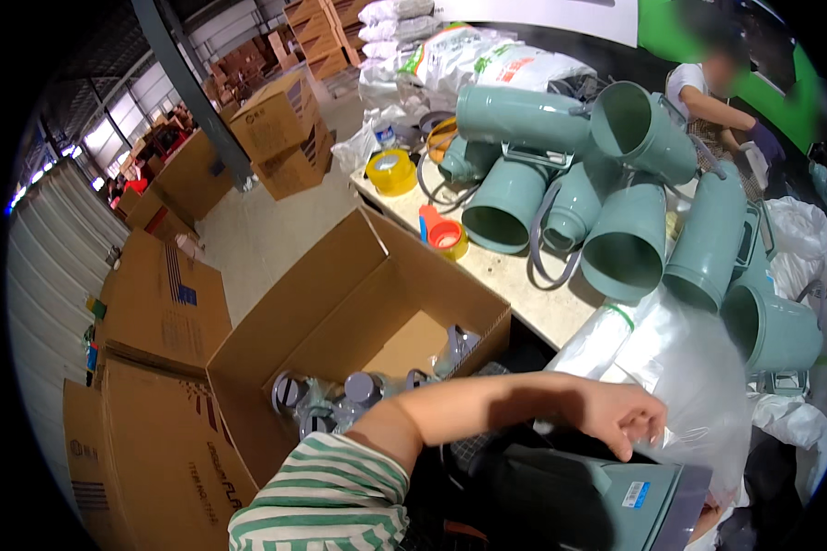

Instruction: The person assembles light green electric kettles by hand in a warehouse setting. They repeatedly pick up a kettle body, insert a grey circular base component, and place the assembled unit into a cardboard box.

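Note:
My left hand [620,418] reaches across from the lower left, its arm in a green-and-white striped sleeve. Its fingers are loosely bent and apart, with nothing visible between them, just above a grey-green jug body [620,496]. That jug body lies on its side low in front of me, with a small white-and-blue label and a greyish rim at its right end. At that end my right hand [708,519] shows only in part, its fingers against the rim. Clear plastic bags [698,386] lie right behind my left hand.
Several grey-green jug bodies [625,248] with handles are piled on the table [515,285]. Yellow tape [392,172] and a red tape dispenser [443,235] lie near its left edge. An open carton [294,321] holds bagged, grey-lidded items [363,389]. Another person [712,101] works at far right.

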The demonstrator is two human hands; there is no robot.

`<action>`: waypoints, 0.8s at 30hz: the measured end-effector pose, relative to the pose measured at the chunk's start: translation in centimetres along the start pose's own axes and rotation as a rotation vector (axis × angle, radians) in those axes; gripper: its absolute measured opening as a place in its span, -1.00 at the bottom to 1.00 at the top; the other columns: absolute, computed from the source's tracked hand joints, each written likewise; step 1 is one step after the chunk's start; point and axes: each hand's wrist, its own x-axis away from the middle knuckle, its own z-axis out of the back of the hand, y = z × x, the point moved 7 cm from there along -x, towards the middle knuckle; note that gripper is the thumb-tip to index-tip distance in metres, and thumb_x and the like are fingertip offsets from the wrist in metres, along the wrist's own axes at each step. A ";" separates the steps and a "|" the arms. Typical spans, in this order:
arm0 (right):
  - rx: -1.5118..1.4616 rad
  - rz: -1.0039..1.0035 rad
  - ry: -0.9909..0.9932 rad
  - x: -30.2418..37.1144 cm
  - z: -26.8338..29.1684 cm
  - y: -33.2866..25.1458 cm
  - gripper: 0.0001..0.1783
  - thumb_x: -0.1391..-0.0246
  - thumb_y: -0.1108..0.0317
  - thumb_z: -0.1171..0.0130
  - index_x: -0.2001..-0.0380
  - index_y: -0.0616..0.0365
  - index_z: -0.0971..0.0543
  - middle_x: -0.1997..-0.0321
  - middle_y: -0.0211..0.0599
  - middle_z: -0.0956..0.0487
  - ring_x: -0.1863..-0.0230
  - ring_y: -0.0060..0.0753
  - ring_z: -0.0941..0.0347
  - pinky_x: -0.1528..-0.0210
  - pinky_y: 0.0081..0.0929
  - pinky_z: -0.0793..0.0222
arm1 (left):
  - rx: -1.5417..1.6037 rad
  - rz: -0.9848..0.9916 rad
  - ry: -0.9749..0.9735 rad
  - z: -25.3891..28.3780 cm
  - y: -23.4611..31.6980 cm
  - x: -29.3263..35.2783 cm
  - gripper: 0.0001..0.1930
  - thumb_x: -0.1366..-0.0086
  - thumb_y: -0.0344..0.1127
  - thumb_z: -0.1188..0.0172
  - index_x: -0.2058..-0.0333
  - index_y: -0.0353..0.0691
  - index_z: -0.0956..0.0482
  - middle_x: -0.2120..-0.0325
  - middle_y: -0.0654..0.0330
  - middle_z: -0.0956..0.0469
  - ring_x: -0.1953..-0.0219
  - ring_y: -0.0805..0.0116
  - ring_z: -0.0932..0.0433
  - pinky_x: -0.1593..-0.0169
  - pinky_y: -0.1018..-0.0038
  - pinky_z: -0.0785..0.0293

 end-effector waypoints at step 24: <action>-0.454 0.900 -1.390 34.3 -16.0 -37.8 -0.39 -0.02 0.36 -0.38 -0.18 0.23 -0.51 -0.15 -0.07 -0.54 -0.10 -0.09 -0.52 -0.14 -0.32 -0.44 | -0.875 0.694 0.211 -10.1 -4.9 32.3 -0.66 -0.28 -0.16 -0.18 0.00 -0.08 -0.54 0.31 0.04 -0.62 0.20 0.03 -0.65 0.21 0.16 -0.60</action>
